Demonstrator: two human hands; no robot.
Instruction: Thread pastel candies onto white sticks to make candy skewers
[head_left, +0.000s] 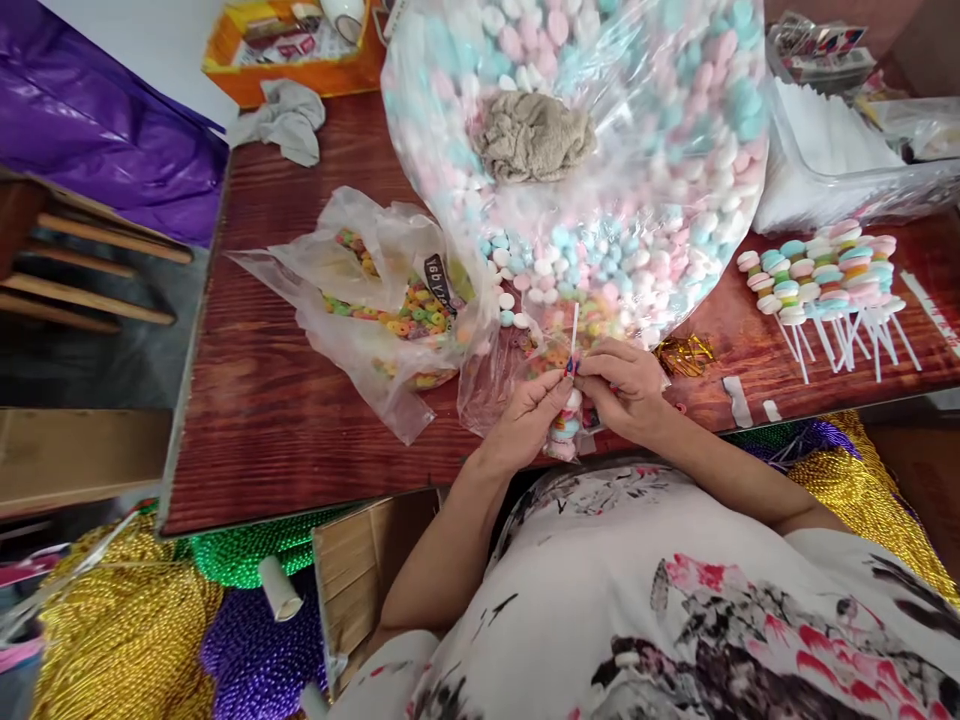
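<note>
Close to the table's near edge, both hands meet at a candy skewer (564, 432) in a clear wrapper. Its pink, white and blue sweets hang downward, and the white stick (575, 325) points up. My left hand (531, 412) pinches the gathered wrapper round the stick. The fingers of my right hand (622, 388) are pressed together at the same spot, with a small dark blue and red bit showing between the hands; I cannot make out what it is. A plastic bag of ring-shaped sweets (420, 315) lies to the left.
A huge clear bag of pastel candies (585, 240) fills the back, a beige cloth (534, 137) on it. Finished-looking candy skewers (825, 275) lie at right, near gold twist ties (686, 355) and a plastic tub (832, 190). An orange box (225, 75) stands at back left.
</note>
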